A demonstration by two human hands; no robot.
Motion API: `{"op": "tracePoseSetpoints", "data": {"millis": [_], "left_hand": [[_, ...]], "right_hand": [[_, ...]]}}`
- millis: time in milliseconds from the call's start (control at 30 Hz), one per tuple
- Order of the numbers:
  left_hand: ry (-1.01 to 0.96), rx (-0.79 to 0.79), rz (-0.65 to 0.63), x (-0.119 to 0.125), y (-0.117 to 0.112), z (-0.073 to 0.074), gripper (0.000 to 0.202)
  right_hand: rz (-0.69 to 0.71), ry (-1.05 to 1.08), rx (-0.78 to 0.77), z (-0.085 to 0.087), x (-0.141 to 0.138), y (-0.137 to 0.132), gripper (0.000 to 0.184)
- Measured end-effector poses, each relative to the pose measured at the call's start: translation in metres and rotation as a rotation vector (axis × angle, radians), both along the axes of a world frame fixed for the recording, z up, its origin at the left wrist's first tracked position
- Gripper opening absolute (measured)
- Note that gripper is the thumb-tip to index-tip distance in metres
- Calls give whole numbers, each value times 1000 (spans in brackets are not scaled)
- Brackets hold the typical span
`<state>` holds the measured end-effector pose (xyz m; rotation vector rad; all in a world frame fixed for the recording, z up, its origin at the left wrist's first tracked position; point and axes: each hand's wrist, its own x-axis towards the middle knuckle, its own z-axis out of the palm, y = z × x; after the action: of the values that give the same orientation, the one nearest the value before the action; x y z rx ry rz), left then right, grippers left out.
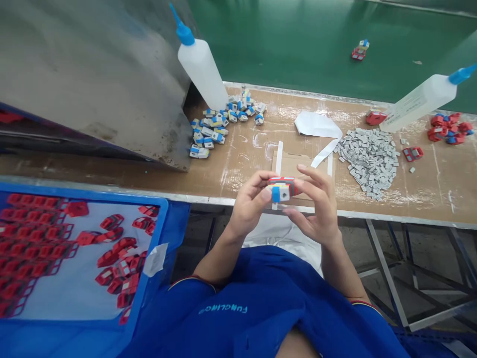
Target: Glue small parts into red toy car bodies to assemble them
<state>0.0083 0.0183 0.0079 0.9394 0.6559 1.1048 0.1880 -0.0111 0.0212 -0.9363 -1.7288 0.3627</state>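
Observation:
Both hands meet over the near edge of the workbench (112, 174), holding one small toy part (282, 188) with a red top, a blue and white block and a yellow spot. My left hand (250, 201) pinches its left side with thumb and fingers. My right hand (316, 201) grips the right side, index finger stretched over the top. A brown cardboard pad (294, 164) with white strips lies just beyond the hands.
A pile of blue and white parts (219, 124) and a white squeeze bottle (201, 64) stand at the back left. Grey pieces (370, 156), a second bottle (425, 102) and red parts (449, 128) lie right. A blue tray (156, 233) with red pieces sits at left.

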Motion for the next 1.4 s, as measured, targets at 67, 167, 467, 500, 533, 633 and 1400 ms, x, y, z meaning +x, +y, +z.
{"op": "tracePoseSetpoints", "data": {"millis": [67,167,467,500,533,633,1400], "left_hand": [[-19,-127,-48,0,1,5,54],[9,-202,-99,2,2,9,55],[240,-152,-365,-9,5,11,68],[276,-115,-374,-10,5,12,71],[308,-61,-357,-11,4,13,73],[326,208,-170,-10,1,9,71],[474,886,247,-11,-2,3,48]], "right_hand": [[7,-111,7,2,6,1,59],[36,-214,2,4,11,3,57],[149,-206,-45,1,22,5,50],[139,-169,-47,-2,22,5,51],[125,-127,-54,-4,21,4,52],[71,-2,-95,-11,15,0,51],[-94,13,81,-13,-2,-11,51]]}}
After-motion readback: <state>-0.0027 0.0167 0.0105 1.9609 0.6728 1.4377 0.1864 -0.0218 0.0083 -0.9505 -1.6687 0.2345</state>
